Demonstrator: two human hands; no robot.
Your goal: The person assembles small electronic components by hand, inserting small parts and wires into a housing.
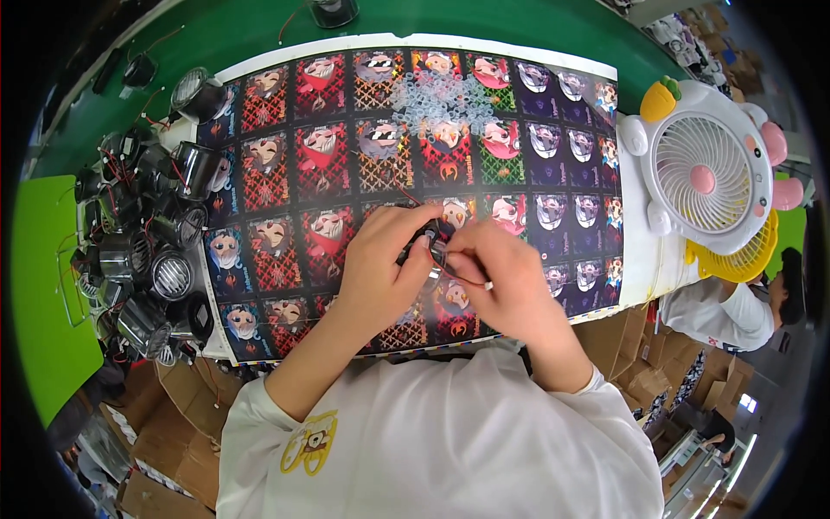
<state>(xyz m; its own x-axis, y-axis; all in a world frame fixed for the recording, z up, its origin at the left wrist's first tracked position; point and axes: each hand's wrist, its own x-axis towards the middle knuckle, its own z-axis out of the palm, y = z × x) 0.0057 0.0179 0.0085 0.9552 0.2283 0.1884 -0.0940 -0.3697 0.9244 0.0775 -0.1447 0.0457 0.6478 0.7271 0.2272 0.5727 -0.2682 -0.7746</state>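
small black round part with red wire (435, 246): pinched between left hand (380, 259) and right hand (510, 277), both closed on it, above the glossy printed card sheet (346, 156); pile of black-and-chrome round parts (147, 251) left of sheet.

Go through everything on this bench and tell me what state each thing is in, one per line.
Left hand: closed around a small black motor part.
Right hand: pinching the part's thin red wire.
Pile of black and silver motors: heaped loosely at the left.
Clear small rings: scattered on the printed cartoon sheet.
White desk fan: facing up; spinning or not, cannot tell.
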